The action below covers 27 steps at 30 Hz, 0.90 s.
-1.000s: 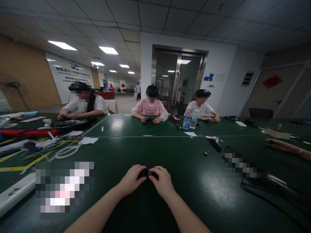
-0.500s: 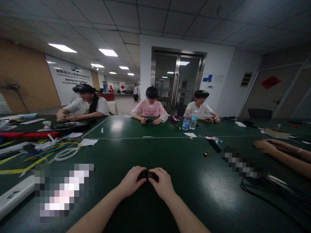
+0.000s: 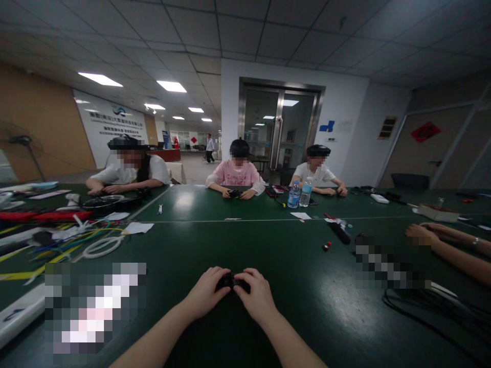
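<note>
Both my hands meet over the dark green table (image 3: 215, 243), low in the middle of the head view. Between them is a small black object (image 3: 229, 280), mostly covered by my fingers, so its kind cannot be made out. My left hand (image 3: 209, 292) closes round its left end, thumb at the near side and fingers over the far side. My right hand (image 3: 256, 294) grips the right end in the same way. The two thumb tips almost touch at the object's middle.
Cables (image 3: 102, 246) and strips crowd the table's left side. Two water bottles (image 3: 294, 194) stand towards the back. Small red-and-white pieces (image 3: 327, 247) and black cords (image 3: 418, 312) lie to the right. Several people sit around the table; another person's hands (image 3: 422, 232) rest at the right.
My hands stay on the black object, barely shifted. The view has tilted slightly. In the background a walking person has moved a little to the left.
</note>
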Tool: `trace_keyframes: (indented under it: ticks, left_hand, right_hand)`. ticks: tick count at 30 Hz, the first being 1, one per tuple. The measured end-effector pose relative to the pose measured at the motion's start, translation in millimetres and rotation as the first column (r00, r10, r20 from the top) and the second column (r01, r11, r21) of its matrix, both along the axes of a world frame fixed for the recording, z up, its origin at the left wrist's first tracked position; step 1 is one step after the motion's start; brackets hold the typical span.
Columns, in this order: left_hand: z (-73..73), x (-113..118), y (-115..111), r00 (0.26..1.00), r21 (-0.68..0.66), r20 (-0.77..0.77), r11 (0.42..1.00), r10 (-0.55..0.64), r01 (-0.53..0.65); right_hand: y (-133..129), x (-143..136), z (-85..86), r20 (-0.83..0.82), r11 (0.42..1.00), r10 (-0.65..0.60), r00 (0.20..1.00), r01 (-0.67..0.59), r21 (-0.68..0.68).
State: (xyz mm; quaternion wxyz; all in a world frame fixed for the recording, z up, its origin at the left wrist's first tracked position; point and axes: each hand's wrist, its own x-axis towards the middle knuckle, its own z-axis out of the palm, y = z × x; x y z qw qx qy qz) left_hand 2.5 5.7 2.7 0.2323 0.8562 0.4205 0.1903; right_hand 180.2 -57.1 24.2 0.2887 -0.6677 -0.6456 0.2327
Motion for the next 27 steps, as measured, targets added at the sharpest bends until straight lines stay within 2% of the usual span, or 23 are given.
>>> trace_keyframes:
  ticks: [11, 18, 27]
  left_hand:
    - [8.8, 1.7, -4.6, 1.0, -0.04, -0.012, 0.999, 0.011, -0.012]
    - [5.0, 2.1, -2.2, 1.0, -0.003, 0.004, 1.0, -0.003, 0.003]
    - [8.1, 1.4, -4.7, 1.0, -0.02, -0.004, 1.0, 0.009, -0.009]
  right_hand:
    - [1.1, 0.2, -1.6, -0.01, 1.0, -0.001, 1.0, 0.001, -0.026]
    - [5.3, 1.7, -4.9, 0.016, 0.999, 0.025, 1.0, -0.026, 0.039]
    - [2.4, 1.7, -1.0, 0.017, 0.999, 0.033, 0.999, -0.033, 0.006]
